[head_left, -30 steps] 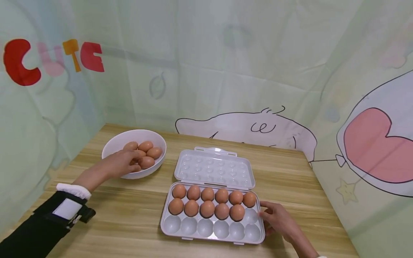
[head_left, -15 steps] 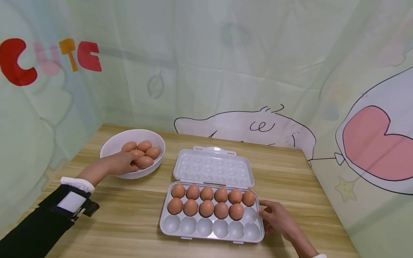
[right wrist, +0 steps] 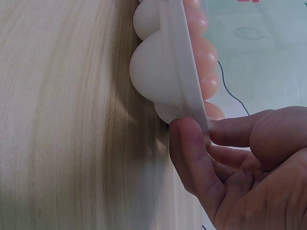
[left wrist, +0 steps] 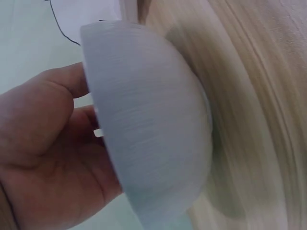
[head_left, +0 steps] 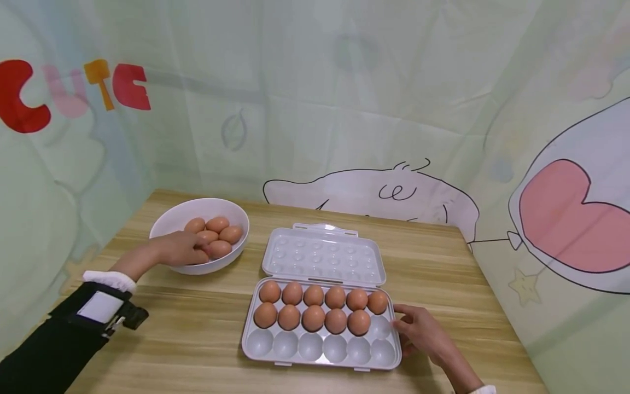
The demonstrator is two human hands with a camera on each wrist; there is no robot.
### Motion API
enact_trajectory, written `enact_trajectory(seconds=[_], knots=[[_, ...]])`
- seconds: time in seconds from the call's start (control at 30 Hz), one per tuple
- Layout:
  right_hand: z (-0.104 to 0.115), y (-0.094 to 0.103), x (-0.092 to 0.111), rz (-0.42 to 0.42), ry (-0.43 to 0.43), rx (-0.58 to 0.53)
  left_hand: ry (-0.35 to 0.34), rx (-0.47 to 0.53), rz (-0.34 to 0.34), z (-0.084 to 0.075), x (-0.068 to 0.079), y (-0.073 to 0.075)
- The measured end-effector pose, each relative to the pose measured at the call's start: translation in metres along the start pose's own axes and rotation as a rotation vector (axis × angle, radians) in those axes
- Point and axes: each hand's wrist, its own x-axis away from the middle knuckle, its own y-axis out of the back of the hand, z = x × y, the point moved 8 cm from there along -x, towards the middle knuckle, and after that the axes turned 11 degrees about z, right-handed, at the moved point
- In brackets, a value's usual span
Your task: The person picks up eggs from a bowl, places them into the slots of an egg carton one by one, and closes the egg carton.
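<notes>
My left hand reaches over the near left rim of a white bowl with several brown eggs in it. Its curled fingers lie over a front egg. In the left wrist view, the bowl's side hides the fingertips, so I cannot tell whether they grip that egg. My right hand pinches the right edge of a white plastic egg tray; the right wrist view has thumb above and fingers below its rim. Brown eggs fill the tray's back row and most of the middle one; the front row holds none.
The tray's hinged lid lies folded back behind it. Both bowl and tray stand on a wood-grain table. A printed curtain closes off the back and both sides.
The fingers of my left hand have shifted slightly among the eggs at the near left of the bowl. My right hand keeps its place on the tray. The head view has turned a little rightward.
</notes>
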Motion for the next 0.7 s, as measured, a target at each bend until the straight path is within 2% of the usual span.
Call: enact_trajectory(seconds=[0.1,0.2,0.27,0.37,0.53,0.6,0.7], knots=[[0.001,0.0,0.0,-0.001,-0.003,-0.001,0.034,0.012,-0.045,-0.006,0.003,0.008],[0.001,-0.001,-0.002,0.003,-0.004,-0.003,0.026,0.016,-0.074,-0.019,0.005,0.016],[0.001,-0.002,-0.003,0.007,-0.007,-0.003,0.0,-0.005,-0.095,-0.033,0.006,0.019],[0.001,-0.003,-0.003,0.007,-0.011,-0.004,-0.049,-0.052,-0.157,-0.062,0.007,0.022],[0.001,-0.002,-0.001,-0.006,-0.015,-0.004,-0.094,-0.134,-0.263,-0.115,0.006,0.023],[0.0,-0.002,-0.001,-0.007,-0.013,-0.004,-0.12,-0.137,-0.275,-0.134,0.005,0.021],[0.0,-0.001,0.0,-0.011,-0.019,-0.011,-0.204,-0.137,-0.286,-0.162,0.002,0.015]])
